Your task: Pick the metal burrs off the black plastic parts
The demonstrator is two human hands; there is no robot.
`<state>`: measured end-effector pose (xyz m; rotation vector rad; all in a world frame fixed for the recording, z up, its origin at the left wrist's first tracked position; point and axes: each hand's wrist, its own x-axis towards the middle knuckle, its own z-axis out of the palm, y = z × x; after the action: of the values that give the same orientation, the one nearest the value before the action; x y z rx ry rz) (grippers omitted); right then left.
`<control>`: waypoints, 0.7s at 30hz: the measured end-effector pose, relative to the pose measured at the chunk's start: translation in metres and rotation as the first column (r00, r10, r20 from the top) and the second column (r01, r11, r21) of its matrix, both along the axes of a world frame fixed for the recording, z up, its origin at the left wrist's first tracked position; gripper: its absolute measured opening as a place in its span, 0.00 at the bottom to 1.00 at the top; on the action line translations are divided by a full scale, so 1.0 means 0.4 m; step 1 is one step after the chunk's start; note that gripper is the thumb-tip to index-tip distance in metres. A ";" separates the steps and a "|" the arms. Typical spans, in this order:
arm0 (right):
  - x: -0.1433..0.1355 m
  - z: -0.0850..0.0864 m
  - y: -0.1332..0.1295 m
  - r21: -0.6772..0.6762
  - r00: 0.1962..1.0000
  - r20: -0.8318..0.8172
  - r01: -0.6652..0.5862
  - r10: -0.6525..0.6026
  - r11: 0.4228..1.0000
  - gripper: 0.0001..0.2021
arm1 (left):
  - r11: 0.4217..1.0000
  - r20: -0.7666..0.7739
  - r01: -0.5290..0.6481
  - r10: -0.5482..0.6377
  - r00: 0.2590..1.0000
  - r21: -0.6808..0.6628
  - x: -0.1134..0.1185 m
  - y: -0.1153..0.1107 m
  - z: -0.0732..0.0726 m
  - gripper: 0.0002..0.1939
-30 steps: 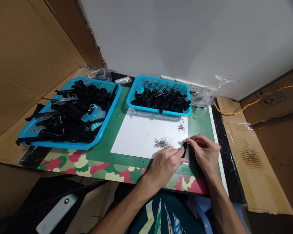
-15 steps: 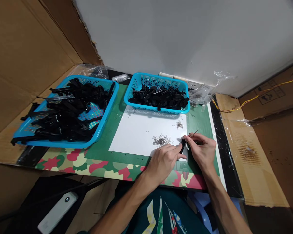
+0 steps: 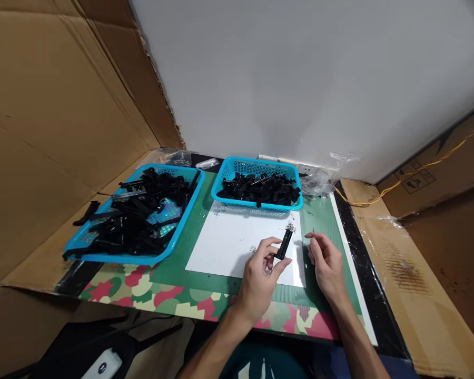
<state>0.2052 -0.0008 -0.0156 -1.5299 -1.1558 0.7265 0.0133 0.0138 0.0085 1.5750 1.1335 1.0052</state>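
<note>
Slim black part [image 3: 285,243] is gripped near its lower end between the thumb and fingers of a person's left hand [image 3: 259,276], held at a slant over the right side of a white sheet [image 3: 213,245] on a green mat [image 3: 318,217]. Just to the right and apart from it, the right hand [image 3: 327,266] pinches a thin rod [image 3: 314,232], its tip pointing up. A heap of fine bits [image 3: 290,226] lies on the sheet by the part's far end. Beyond, a small blue basket [image 3: 240,203] holds black pieces [image 3: 256,188]; at left, a larger blue basket [image 3: 187,217] carries more, some jutting over its rim
</note>
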 end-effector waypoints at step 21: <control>-0.068 0.060 0.029 -0.264 0.900 0.315 -0.223 0.302 0.938 0.05 | 0.988 -0.050 -0.107 0.113 0.992 0.114 -0.102 -0.010 -0.007 0.11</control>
<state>0.1780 0.0108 0.0084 -1.7587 -1.6197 0.8043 -0.0275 0.0098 0.0059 1.6524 1.2330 1.1196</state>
